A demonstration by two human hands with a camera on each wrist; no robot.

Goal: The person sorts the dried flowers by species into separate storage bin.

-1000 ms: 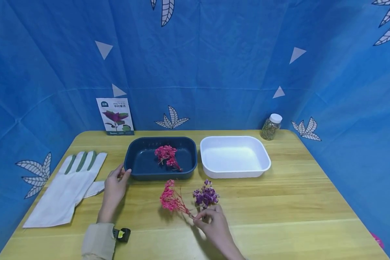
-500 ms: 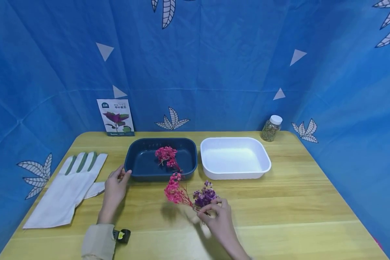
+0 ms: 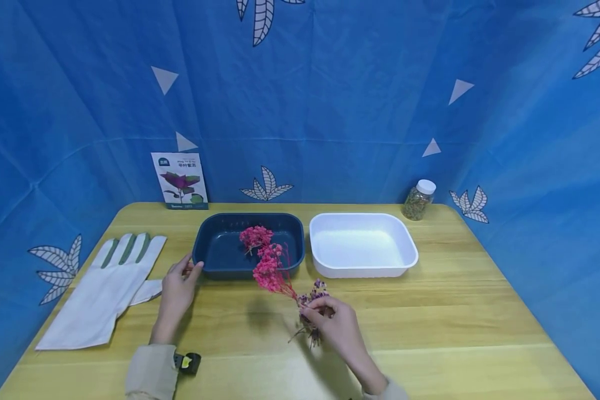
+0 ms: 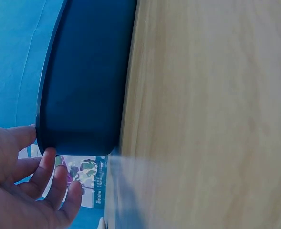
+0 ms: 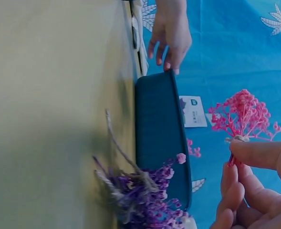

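My right hand [image 3: 337, 328] pinches the stems of a pink flower bunch [image 3: 270, 270], whose head overlaps the front rim of the dark blue tray [image 3: 225, 274] in the head view. Another pink bunch [image 3: 256, 237] lies inside that tray. Under the right hand, partly hidden by it, is a purple bunch [image 3: 314, 290] on the table. The right wrist view shows the pinched pink bunch [image 5: 243, 114] raised between thumb and fingers. At the tray's left front corner, my left hand [image 3: 177, 289] grips the rim with thumb and fingertips; the left wrist view shows this hand [image 4: 30, 186] at the tray's end [image 4: 83, 86].
A white tray [image 3: 362, 272] stands right of the dark one. White gloves with green-striped fingers [image 3: 95, 300] lie at the left. A seed packet [image 3: 180, 180] stands at the back left, a lidded jar [image 3: 417, 201] at the back right, before a blue cloth.
The held pink bunch has moved up and forward, from over the table to the dark tray's front edge. The purple bunch's stems show below the right hand. The left hand stays at the tray corner.
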